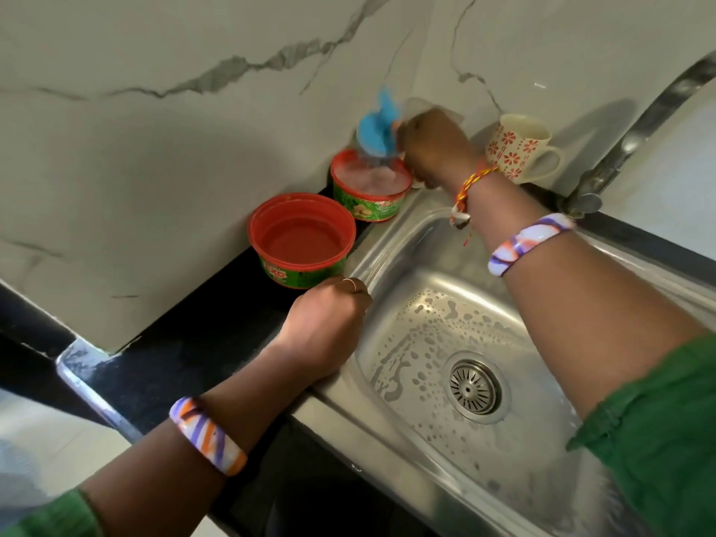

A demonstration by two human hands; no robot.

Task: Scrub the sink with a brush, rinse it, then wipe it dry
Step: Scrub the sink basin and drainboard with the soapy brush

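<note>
Right hand [434, 147] reaching over the back-left corner of the steel sink [391, 242], fingers wrapped round the handle end of a blue brush [376, 127]; brush motion-blurred, bristle end dipped into the far green-and-red tub [370, 186] of whitish-pink soap paste. Far tub sitting on the dark counter [217, 335] against the marble wall [155, 110], just behind the sink's corner. Second tub [302, 240], same make, red inside, apparently holding only a film of liquid, just in front-left of the first, near the sink's left rim. Left hand [323, 329] resting on the sink's left rim, fingers curled loosely over the edge, gripping nothing else. Sink basin wet, beaded with soapy droplets around the drain strainer [473, 389]. Floral mug [517, 149] tilted at the back by the wall, just left of the tap [635, 129]. Striped bangles on both wrists, green sleeves.
</note>
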